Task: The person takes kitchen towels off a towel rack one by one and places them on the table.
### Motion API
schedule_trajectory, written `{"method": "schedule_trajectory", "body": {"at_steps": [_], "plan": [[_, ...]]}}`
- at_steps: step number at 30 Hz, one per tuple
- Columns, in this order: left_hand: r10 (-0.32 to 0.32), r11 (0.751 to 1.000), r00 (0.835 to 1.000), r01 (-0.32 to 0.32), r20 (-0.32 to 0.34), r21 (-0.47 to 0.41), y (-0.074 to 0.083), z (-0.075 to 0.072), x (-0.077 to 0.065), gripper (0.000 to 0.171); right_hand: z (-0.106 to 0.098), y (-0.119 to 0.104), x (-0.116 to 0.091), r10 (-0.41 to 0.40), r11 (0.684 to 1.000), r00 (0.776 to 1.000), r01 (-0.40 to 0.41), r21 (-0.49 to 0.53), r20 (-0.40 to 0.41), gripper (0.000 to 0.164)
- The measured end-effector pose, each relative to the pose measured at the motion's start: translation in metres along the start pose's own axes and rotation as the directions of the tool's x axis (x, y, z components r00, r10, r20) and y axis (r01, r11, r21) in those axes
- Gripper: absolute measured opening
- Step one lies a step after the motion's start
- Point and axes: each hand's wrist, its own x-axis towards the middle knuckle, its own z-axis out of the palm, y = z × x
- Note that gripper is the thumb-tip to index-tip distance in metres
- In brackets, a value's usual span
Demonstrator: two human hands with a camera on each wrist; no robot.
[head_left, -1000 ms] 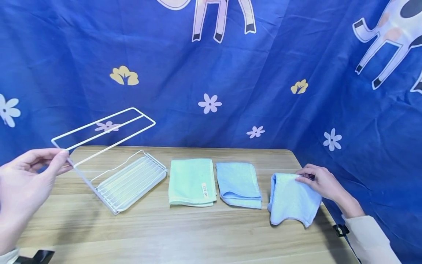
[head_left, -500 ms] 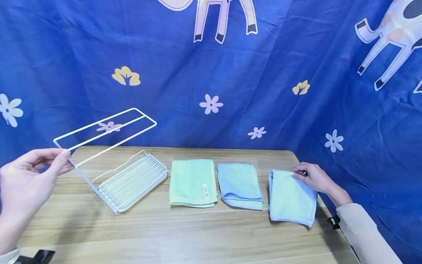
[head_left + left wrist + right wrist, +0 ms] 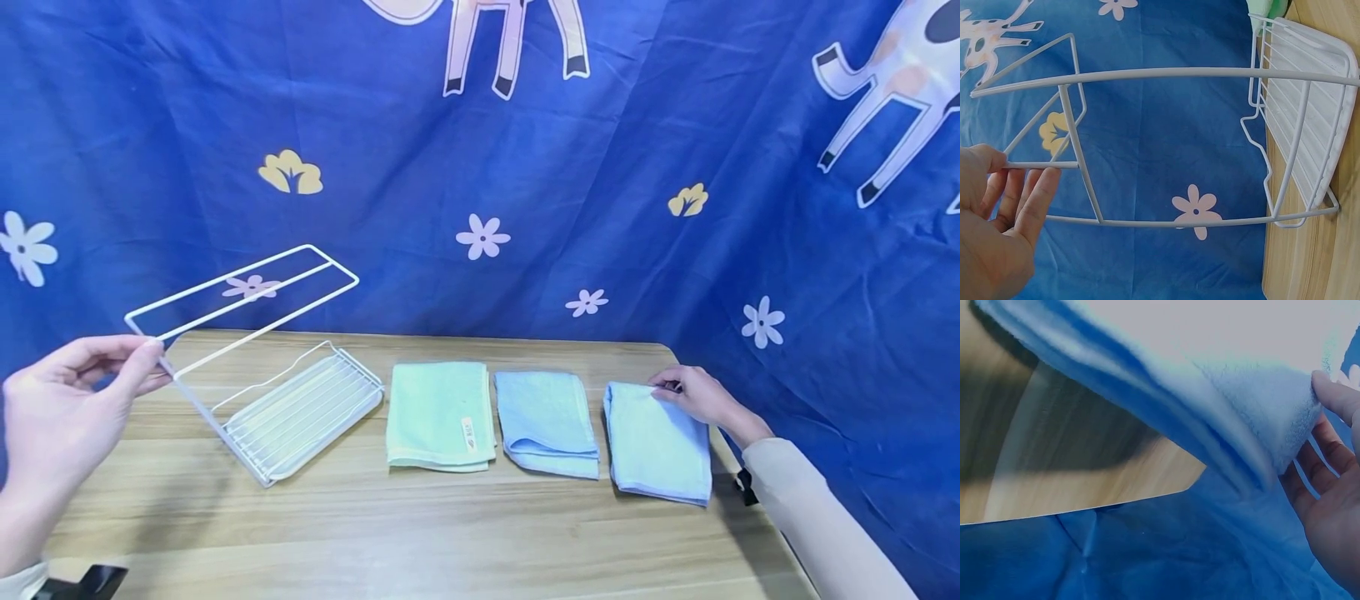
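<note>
My left hand pinches the upper frame of a white wire rack, thumb on one side and fingers on the other. The rack stands at an angle on the table, with a pale tray at its base. At the right, my right hand pinches the top far corner of a folded light blue towel. The towel's layers hang over the tabletop in the right wrist view. A second folded blue towel lies just left of it, and a folded mint green towel with a small label lies further left.
The wooden table ends in front of a blue curtain printed with cows and flowers. The curtain also runs close along the table's right edge, near my right arm.
My right hand has moved left and slightly back, bringing the light blue towel closer to the middle one; its lower edge now hangs straighter. My left hand and the rack hold still.
</note>
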Motion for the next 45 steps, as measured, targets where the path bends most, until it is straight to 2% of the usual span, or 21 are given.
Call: {"method": "schedule_trajectory", "body": {"at_steps": [5, 13, 16, 24, 34, 39, 43, 45], "plan": [[0.029, 0.999, 1.000, -0.029, 0.005, 0.032, -0.002, 0.001, 0.000, 0.022, 0.004, 0.004, 0.010, 0.001, 1.000, 1.000, -0.001, -0.020, 0.025, 0.014], [0.001, 1.000, 1.000, -0.001, 0.000, 0.004, 0.004, 0.001, 0.001, 0.026, 0.013, 0.007, 0.027, -0.006, 1.000, 0.998, 0.007, -0.029, 0.063, 0.014], [0.007, 1.000, 1.000, -0.007, 0.001, -0.001, 0.004, 0.001, 0.000, 0.026, 0.018, 0.007, 0.032, 0.023, 0.999, 0.997, -0.020, -0.039, 0.079, 0.014], [0.032, 0.999, 0.999, -0.032, -0.001, 0.000, 0.003, 0.001, 0.000, 0.027, 0.026, 0.004, 0.041, 0.037, 0.996, 0.995, -0.029, -0.079, 0.096, 0.015], [-0.020, 0.998, 1.000, 0.021, -0.013, 0.054, 0.004, 0.000, -0.001, 0.028, 0.033, 0.003, 0.052, 0.006, 0.991, 0.996, 0.007, -0.134, 0.095, 0.015], [-0.003, 0.995, 1.000, 0.000, 0.026, 0.099, -0.001, -0.004, -0.001, 0.020, 0.035, 0.002, 0.053, -0.002, 0.990, 0.994, 0.017, -0.139, 0.107, 0.016], [0.026, 0.996, 0.997, -0.032, 0.072, 0.089, -0.002, -0.009, -0.002, 0.013, 0.031, -0.003, 0.050, 0.031, 0.991, 0.995, -0.019, -0.130, 0.095, 0.020], [0.035, 0.997, 0.997, -0.040, 0.074, 0.072, 0.000, -0.010, -0.003, 0.015, 0.029, -0.005, 0.048, 0.043, 0.992, 0.997, -0.034, -0.120, 0.070, 0.022]]}}
